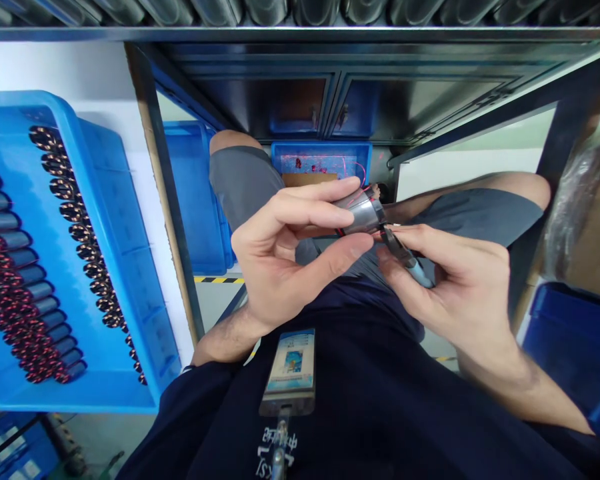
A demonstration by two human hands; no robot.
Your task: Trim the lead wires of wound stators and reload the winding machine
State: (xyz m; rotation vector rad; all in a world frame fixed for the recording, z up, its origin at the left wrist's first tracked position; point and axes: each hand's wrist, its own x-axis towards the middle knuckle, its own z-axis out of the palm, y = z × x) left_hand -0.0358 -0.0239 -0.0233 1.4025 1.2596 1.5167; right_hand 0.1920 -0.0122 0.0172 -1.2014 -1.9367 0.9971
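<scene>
My left hand [285,257] pinches a small grey metal cylinder [364,212] with reddish wire at its end, thumb below and fingers above. My right hand [453,283] is closed around a slim tool with a pale blue handle [411,261], its dark tip touching the cylinder's lower right edge. Both hands hover above my lap, between my knees.
A blue tray [105,220] at left holds rows of several similar wound cylinders. Blue bins stand under the bench: one behind my left knee [195,200], one with red wire scraps [323,159], one at right [575,340]. A badge [290,370] hangs on my chest.
</scene>
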